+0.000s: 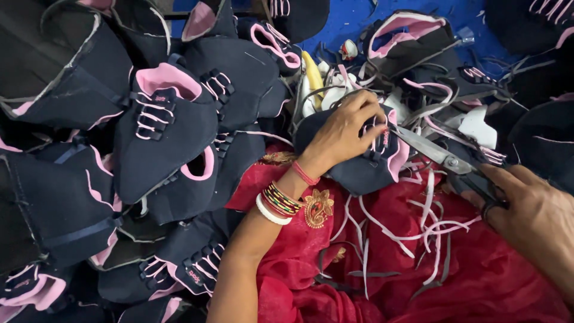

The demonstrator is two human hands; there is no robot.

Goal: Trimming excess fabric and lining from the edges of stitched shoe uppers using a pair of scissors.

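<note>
Left hand (344, 128) gripping shoe upper (359, 161), right hand (532, 209) — scissors (442, 157)

Shoe uppers (161, 131) piled left; trimmed strips (418, 227) litter red cloth (478, 281); little free room.

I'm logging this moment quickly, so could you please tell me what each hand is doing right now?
Left hand: closed on the dark shoe upper, pressing it down.
Right hand: closed on the scissors, blades at the upper's pink edge.
</note>
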